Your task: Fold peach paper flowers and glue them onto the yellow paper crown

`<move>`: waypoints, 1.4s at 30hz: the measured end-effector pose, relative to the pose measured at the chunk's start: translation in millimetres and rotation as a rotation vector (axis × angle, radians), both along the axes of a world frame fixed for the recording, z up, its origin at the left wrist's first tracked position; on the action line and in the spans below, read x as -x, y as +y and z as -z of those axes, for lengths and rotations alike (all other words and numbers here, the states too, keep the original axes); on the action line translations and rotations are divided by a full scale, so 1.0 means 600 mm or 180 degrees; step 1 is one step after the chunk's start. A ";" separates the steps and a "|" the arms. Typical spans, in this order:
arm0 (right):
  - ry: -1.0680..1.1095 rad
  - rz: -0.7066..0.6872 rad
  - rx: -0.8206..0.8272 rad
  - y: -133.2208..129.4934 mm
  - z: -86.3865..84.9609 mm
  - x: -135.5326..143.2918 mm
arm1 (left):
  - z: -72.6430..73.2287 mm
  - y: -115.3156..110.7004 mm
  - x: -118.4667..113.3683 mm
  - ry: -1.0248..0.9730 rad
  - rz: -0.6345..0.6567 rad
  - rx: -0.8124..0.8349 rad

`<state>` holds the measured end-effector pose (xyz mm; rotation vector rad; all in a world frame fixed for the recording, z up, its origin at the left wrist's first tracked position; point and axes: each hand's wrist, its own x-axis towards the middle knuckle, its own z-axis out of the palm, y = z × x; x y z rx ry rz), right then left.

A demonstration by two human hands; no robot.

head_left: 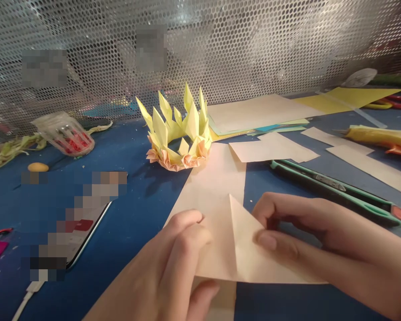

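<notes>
A pale cream sheet of paper (pixel 250 256) with a raised, pointed fold stands between my hands near the front edge. My left hand (pixel 183 249) grips its left part, with the thumb below and the curled fingers on top. On the right, my right hand (pixel 294 232) pinches the folded flap between thumb and fingers. Beneath them lies a long pale paper strip (pixel 217 178). At its far end sits a folded paper crown (pixel 180 133) with yellow-green points and a peach-coloured base.
A green and black cutter (pixel 337 189) lies beyond my right hand, near cut paper pieces (pixel 374 167). At left are a phone (pixel 87 232) with a cable and a tilted jar (pixel 65 133). Perforated metal mesh (pixel 220 49) stands behind the blue table (pixel 137 200).
</notes>
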<state>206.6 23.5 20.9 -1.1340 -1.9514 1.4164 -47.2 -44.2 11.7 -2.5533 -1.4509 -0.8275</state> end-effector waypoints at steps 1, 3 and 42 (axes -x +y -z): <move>0.0248 0.0020 0.0317 -0.003 -0.002 0.000 | -0.003 0.005 0.002 -0.0135 0.0076 0.0065; 0.0795 0.0056 0.1022 -0.009 -0.003 0.000 | -0.011 0.016 0.008 -0.0421 0.0344 0.0216; 0.0150 -0.0409 -0.2324 -0.010 0.014 0.000 | -0.032 0.041 0.003 -0.1012 0.0841 0.1143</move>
